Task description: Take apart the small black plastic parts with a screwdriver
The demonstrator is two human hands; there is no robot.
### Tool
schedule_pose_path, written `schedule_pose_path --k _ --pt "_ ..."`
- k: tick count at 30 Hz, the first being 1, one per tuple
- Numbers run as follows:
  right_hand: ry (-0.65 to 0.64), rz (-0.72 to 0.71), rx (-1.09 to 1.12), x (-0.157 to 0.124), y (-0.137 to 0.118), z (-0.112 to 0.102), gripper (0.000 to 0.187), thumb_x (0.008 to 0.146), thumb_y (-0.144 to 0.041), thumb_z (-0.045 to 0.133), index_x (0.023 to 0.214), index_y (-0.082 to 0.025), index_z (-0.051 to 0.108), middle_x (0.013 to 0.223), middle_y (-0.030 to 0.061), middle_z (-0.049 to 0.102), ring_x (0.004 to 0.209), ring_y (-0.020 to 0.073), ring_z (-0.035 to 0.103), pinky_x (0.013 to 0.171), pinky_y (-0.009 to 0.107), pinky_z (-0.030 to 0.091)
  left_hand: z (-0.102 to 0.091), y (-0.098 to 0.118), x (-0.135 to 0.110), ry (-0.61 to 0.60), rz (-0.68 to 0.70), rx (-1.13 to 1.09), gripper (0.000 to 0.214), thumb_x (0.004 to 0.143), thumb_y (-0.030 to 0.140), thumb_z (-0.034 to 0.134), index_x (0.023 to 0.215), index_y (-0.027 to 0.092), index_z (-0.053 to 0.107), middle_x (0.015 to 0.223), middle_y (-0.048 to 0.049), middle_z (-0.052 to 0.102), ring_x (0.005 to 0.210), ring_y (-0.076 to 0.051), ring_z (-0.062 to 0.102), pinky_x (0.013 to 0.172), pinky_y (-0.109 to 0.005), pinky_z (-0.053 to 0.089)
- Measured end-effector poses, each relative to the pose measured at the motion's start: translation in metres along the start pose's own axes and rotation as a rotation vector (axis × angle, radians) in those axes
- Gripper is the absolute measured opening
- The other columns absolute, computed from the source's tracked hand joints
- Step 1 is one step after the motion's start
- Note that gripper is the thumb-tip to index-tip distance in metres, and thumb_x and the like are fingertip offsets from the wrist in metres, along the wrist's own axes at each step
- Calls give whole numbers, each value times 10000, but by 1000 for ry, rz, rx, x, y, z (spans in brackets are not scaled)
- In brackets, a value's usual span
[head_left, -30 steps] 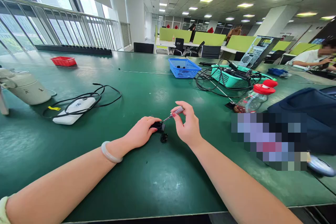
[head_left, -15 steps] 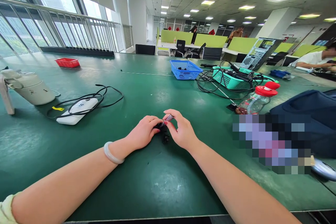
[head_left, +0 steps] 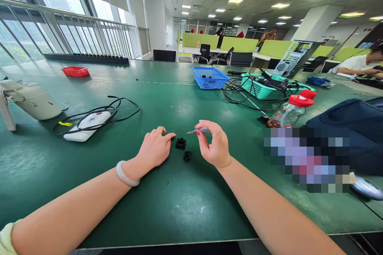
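Note:
A small screwdriver [head_left: 202,130] with a clear, purplish handle is pinched between the thumb and fingers of my right hand [head_left: 216,145], its thin metal tip pointing left above the table. My left hand [head_left: 154,146] rests on the green table with its fingers curled and one finger reaching right. Something dark shows at that fingertip, mostly hidden. Between my hands lies a flat, square black part [head_left: 180,143] with a raised ring. Just below it, a smaller black part [head_left: 187,156] lies apart on the table.
On the left are a white device [head_left: 88,125] with a black cable and a cream-coloured flask [head_left: 37,99]. A red tray [head_left: 75,72] and a blue basket [head_left: 210,83] stand farther back. Right are a cable-filled green basket [head_left: 260,91], a red-lidded bottle [head_left: 289,113] and a dark bag [head_left: 344,131].
My hands have moved apart, the right one going right with the screwdriver, the left one left. The square black part, earlier mostly covered by my fingers, now lies uncovered on the table.

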State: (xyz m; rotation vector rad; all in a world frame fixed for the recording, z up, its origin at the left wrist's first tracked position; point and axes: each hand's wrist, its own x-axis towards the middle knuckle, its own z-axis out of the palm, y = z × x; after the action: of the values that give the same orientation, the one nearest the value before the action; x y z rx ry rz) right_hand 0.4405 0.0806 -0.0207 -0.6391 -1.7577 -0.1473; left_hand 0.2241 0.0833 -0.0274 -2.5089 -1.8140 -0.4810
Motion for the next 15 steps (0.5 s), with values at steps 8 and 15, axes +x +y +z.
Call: schedule_pose_path --k 8,15 --pt "33 29 -44 2 3 -3 441 940 -101 534 1338 -287 497 960 38 729 811 205 726 772 413 615 9 3 1 -73 167 -314 490 1002 429 419 1405 200 579 1565 -139 470 1481 -302 384 1223 -536 339" --pt "77 0 -37 1 9 -6 486 943 -102 532 1386 -294 478 913 19 707 757 192 692 758 384 596 11 15 -2 -172 379 -363 786 850 549 699 1509 235 408 1488 -149 550 1407 -336 475 1222 -573 308"
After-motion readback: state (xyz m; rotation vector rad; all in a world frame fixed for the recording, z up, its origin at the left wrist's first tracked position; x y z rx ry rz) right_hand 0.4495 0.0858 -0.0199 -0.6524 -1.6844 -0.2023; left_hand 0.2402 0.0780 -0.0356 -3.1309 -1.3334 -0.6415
